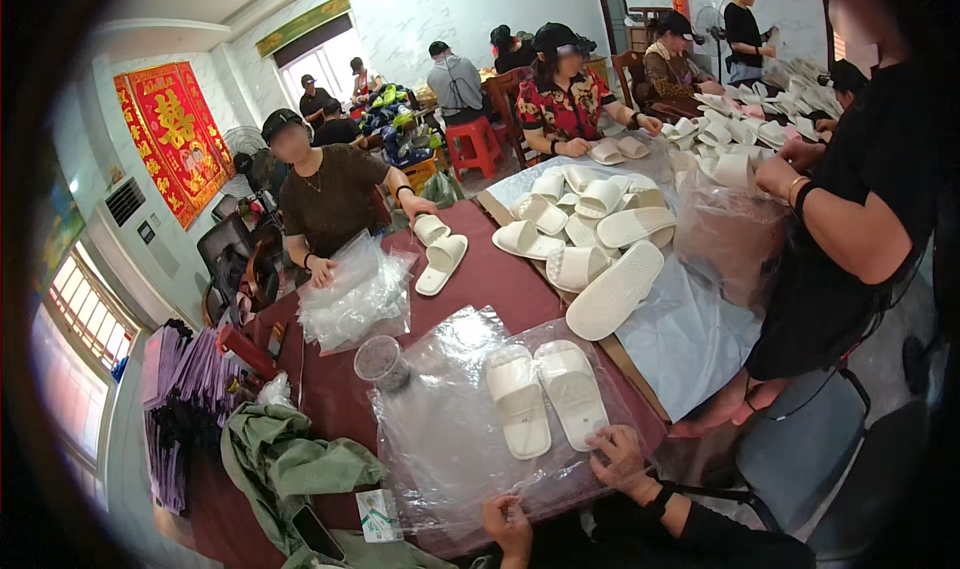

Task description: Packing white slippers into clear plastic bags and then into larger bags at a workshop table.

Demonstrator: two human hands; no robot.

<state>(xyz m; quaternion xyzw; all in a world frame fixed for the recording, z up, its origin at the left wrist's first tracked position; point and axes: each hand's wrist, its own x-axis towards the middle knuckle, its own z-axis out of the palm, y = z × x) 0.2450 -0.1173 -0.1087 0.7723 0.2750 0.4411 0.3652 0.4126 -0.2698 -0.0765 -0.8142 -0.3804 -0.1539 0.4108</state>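
A pair of white slippers [545, 397] lies side by side on a stack of clear plastic bags [440, 439] spread over the dark red table [330, 389]. My right hand [618, 456] rests on the plastic just below the right slipper's heel, fingers spread. My left hand [507, 524] is at the near edge of the bags, its fingers curled on the plastic. Both forearms wear black sleeves, and there is a dark band on the right wrist.
A heap of white slippers [590, 229] lies on a pale sheet beyond. A seated person across the table touches another bag pile [355, 294] and a slipper pair [440, 254]. A clear cup [382, 361], green cloth [290, 464] and phone [318, 532] lie left. A person in black [860, 219] stands close on the right.
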